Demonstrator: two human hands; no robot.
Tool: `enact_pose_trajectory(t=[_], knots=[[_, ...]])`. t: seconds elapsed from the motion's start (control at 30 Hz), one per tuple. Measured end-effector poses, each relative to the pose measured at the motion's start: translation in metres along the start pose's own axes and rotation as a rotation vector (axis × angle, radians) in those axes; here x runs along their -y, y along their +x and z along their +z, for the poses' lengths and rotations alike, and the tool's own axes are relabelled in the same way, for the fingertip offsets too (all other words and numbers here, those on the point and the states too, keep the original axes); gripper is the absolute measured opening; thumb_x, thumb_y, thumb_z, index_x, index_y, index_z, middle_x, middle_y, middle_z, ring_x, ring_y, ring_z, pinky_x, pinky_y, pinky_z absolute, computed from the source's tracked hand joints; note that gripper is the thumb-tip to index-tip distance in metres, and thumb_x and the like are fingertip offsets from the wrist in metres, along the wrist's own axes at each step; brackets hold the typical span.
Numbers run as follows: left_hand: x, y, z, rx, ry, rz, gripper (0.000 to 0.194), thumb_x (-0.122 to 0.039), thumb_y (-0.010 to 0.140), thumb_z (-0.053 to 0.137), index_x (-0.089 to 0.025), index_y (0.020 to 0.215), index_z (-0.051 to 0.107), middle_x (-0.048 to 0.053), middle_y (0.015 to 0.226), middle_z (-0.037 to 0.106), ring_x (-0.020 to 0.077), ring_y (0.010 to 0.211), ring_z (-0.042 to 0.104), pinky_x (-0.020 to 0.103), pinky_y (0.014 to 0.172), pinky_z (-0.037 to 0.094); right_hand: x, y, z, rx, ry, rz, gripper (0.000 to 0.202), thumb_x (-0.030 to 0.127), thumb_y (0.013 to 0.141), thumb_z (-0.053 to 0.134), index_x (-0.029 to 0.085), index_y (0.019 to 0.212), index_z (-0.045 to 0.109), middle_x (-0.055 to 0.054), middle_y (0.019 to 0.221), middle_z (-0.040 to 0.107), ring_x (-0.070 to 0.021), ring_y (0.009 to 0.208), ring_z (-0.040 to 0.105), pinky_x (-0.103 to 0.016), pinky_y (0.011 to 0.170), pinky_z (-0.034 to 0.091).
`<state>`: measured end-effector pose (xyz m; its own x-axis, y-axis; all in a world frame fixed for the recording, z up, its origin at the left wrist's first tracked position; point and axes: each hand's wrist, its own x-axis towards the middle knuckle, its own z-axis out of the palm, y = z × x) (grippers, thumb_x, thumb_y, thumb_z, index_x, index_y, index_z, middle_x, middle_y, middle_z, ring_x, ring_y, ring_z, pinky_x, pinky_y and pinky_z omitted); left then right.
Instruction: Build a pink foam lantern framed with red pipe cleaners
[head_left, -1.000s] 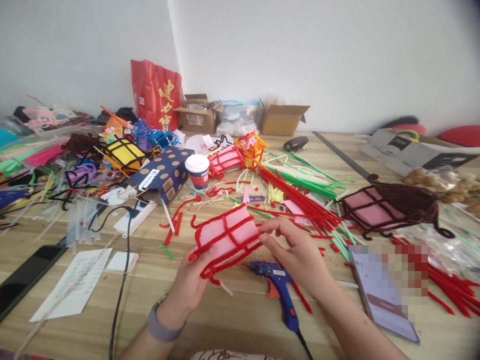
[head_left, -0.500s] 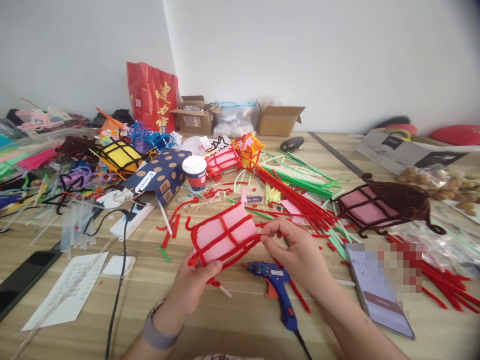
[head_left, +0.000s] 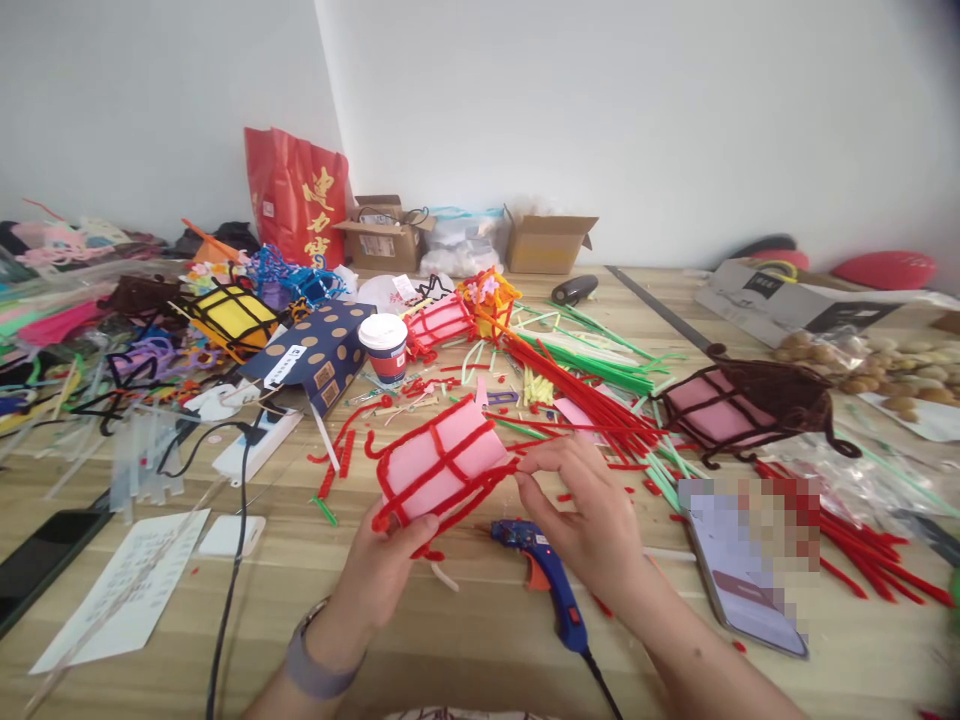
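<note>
My left hand [head_left: 390, 560] grips the lower left end of a small lantern [head_left: 442, 460], made of red pipe cleaners over pink panels. The lantern lies tilted in the air, its far end toward the right. My right hand [head_left: 574, 500] pinches a red pipe cleaner at the lantern's right end between thumb and forefinger. Beneath, on the table, lies a blue glue gun [head_left: 551, 580] with an orange trigger, its nozzle pointing left; my right hand partly overhangs it. A bundle of red pipe cleaners [head_left: 592, 400] lies just beyond the hands.
A paper cup [head_left: 384, 350] stands beside a dotted blue box [head_left: 315, 350]. A brown-framed lantern [head_left: 742, 400] and a phone [head_left: 739, 570] lie at the right. A power strip [head_left: 259, 445] and black cable [head_left: 238, 560] are at the left. Cardboard boxes [head_left: 551, 245] line the wall.
The view has shifted slightly, moving the background a little left. My right hand keeps its pinch at the lantern's end, and my left hand still holds the lantern, now turned slightly.
</note>
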<state>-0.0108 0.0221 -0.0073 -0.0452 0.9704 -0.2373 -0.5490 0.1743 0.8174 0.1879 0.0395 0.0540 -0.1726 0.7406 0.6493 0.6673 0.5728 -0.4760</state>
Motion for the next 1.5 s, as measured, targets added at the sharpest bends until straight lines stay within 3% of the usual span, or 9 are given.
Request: enact_pose_trajectory(t=[0.1, 0.2, 0.4, 0.57, 0.77, 0.93, 1.03, 1.27, 1.5], knots=[[-0.001, 0.0, 0.0, -0.001, -0.02, 0.009, 0.031, -0.02, 0.058, 0.086, -0.019, 0.087, 0.075, 0.005, 0.092, 0.079, 0.0264, 0.098, 0.072, 0.043, 0.099, 0.053, 0.001, -0.002, -0.009, 0.039, 0.019, 0.039, 0.012, 0.024, 0.089, 0.055, 0.025, 0.098, 0.064, -0.005, 0.09, 0.073, -0.0213, 0.082, 0.066, -0.033, 0.072, 0.049], [-0.002, 0.0, -0.002, -0.029, -0.031, 0.011, 0.036, -0.02, 0.056, 0.086, -0.02, 0.09, 0.075, 0.005, 0.09, 0.079, 0.0284, 0.099, 0.072, 0.043, 0.097, 0.055, -0.006, -0.018, -0.025, 0.133, -0.093, 0.213, 0.018, 0.035, 0.092, 0.054, 0.024, 0.082, 0.064, -0.005, 0.075, 0.07, -0.0208, 0.068, 0.064, -0.031, 0.06, 0.045], [-0.007, -0.002, 0.002, 0.02, -0.1, 0.047, 0.047, -0.02, 0.055, 0.087, -0.025, 0.099, 0.075, 0.002, 0.091, 0.079, 0.0314, 0.108, 0.069, 0.045, 0.101, 0.052, -0.026, -0.099, -0.024, 0.427, -0.308, 0.498, 0.024, 0.044, 0.083, 0.062, 0.026, 0.068, 0.066, -0.006, 0.065, 0.071, -0.0241, 0.052, 0.064, -0.031, 0.048, 0.039], [-0.01, -0.002, 0.003, 0.053, -0.132, 0.007, 0.047, -0.019, 0.057, 0.084, -0.024, 0.102, 0.073, 0.003, 0.094, 0.08, 0.0295, 0.105, 0.07, 0.045, 0.099, 0.054, -0.026, -0.132, 0.01, 0.256, -0.264, 0.676, 0.018, 0.038, 0.077, 0.064, 0.022, 0.084, 0.069, -0.01, 0.074, 0.074, -0.0283, 0.064, 0.07, -0.034, 0.055, 0.048], [-0.017, 0.002, 0.0, 0.019, -0.196, 0.001, 0.04, -0.011, 0.059, 0.077, -0.022, 0.097, 0.074, 0.002, 0.089, 0.08, 0.0261, 0.095, 0.074, 0.038, 0.089, 0.059, -0.013, -0.129, 0.013, 0.114, 0.206, 0.827, 0.024, 0.045, 0.076, 0.061, 0.024, 0.066, 0.056, -0.001, 0.055, 0.057, -0.0188, 0.049, 0.053, -0.029, 0.045, 0.041], [-0.022, 0.005, 0.0, -0.017, -0.309, -0.113, 0.04, -0.002, 0.066, 0.063, -0.02, 0.1, 0.074, 0.001, 0.082, 0.08, 0.0227, 0.081, 0.075, 0.041, 0.086, 0.061, -0.003, -0.121, -0.004, -0.145, 0.784, 0.972, 0.022, 0.041, 0.071, 0.069, 0.022, 0.078, 0.061, 0.0, 0.059, 0.055, -0.0154, 0.05, 0.047, -0.028, 0.046, 0.038], [-0.022, 0.006, 0.002, -0.04, -0.354, -0.21, 0.042, 0.002, 0.07, 0.057, -0.018, 0.102, 0.074, 0.001, 0.074, 0.078, 0.0217, 0.075, 0.075, 0.042, 0.086, 0.061, -0.003, -0.106, -0.016, -0.128, 1.063, 0.915, 0.027, 0.043, 0.072, 0.072, 0.02, 0.083, 0.065, 0.005, 0.049, 0.04, -0.0107, 0.043, 0.033, -0.025, 0.041, 0.027], [-0.017, 0.009, 0.001, 0.009, -0.345, -0.283, 0.041, -0.001, 0.074, 0.054, -0.02, 0.105, 0.074, 0.002, 0.079, 0.079, 0.0219, 0.079, 0.076, 0.047, 0.093, 0.057, 0.003, -0.063, -0.021, 0.022, 1.114, 0.819, 0.032, 0.049, 0.071, 0.077, 0.021, 0.085, 0.066, -0.003, 0.071, 0.061, -0.0091, 0.045, 0.039, -0.024, 0.037, 0.03], [-0.018, 0.009, 0.005, -0.088, -0.376, -0.337, 0.032, 0.002, 0.072, 0.053, -0.016, 0.089, 0.074, 0.005, 0.078, 0.079, 0.0204, 0.073, 0.075, 0.044, 0.087, 0.06, -0.002, -0.052, 0.004, 0.102, 1.078, 0.784, 0.029, 0.045, 0.074, 0.078, 0.019, 0.082, 0.067, 0.0, 0.062, 0.058, -0.0098, 0.046, 0.048, -0.022, 0.04, 0.04]])
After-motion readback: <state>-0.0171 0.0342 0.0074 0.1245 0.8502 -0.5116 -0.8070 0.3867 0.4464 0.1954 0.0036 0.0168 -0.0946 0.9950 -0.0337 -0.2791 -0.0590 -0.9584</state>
